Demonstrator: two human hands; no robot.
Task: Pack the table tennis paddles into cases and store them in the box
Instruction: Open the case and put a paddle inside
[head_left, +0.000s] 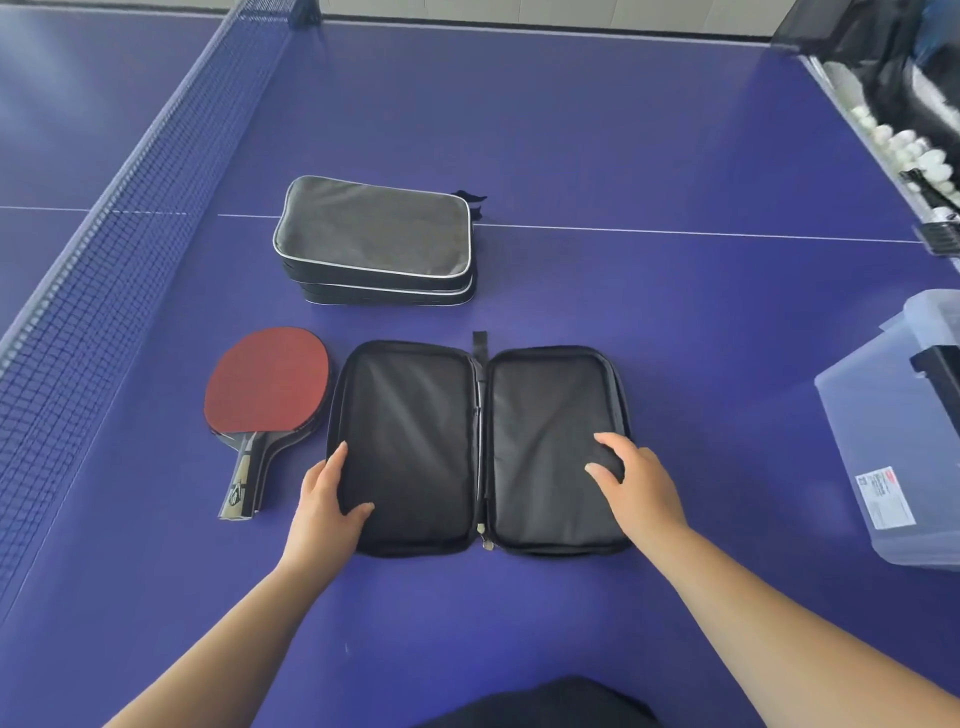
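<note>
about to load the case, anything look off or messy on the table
Nothing stands out. The open case lies flat and empty, both hands resting on its halves. The paddles sit neatly stacked to its left, the closed cases are stacked squarely behind it, and the clear box waits at right.

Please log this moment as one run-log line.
case: open flat, empty | left hand: on left half | right hand: on right half | paddles: stacked left of case | box: right

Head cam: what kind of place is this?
Likely a table tennis room or club: a blue table tennis table with its net, and a holder of white balls at the table's right edge.
</note>
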